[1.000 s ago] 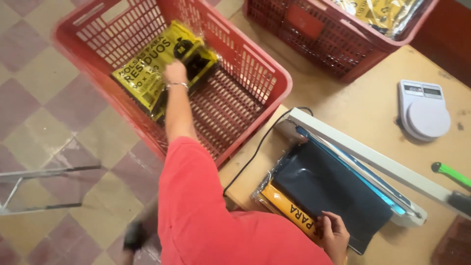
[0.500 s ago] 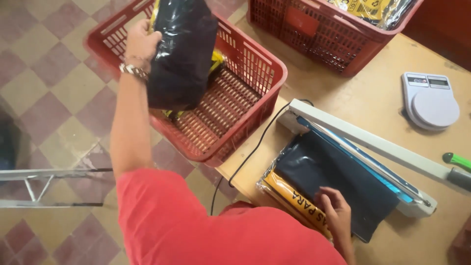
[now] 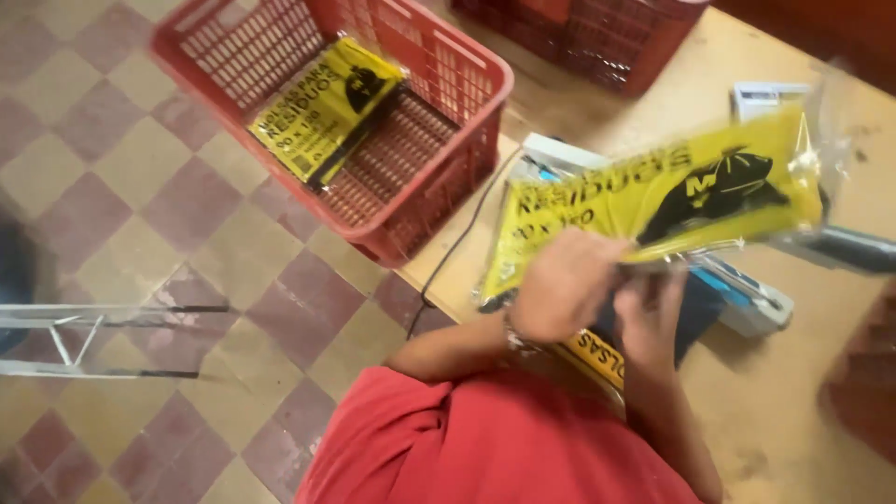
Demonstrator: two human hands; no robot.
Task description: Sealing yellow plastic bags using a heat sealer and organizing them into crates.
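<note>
Presently, both hands are grasping a yellow packet (image 3: 653,201) above the tabletop (image 3: 793,373): left hand (image 3: 560,285) and right hand (image 3: 649,313) are clenching its lower edge, its long axis running up to the right, over the sealing machine (image 3: 747,299). Another packet (image 3: 322,107) is lying in the red basket (image 3: 467,121).

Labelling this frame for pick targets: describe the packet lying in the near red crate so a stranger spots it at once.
Start at the red plastic crate standing on the checkered floor beside the wooden table. On its mesh bottom lies a flat yellow packet with black print, tilted. Unlike the similar yellow packet held in both hands above the table, nothing touches this one.
</note>
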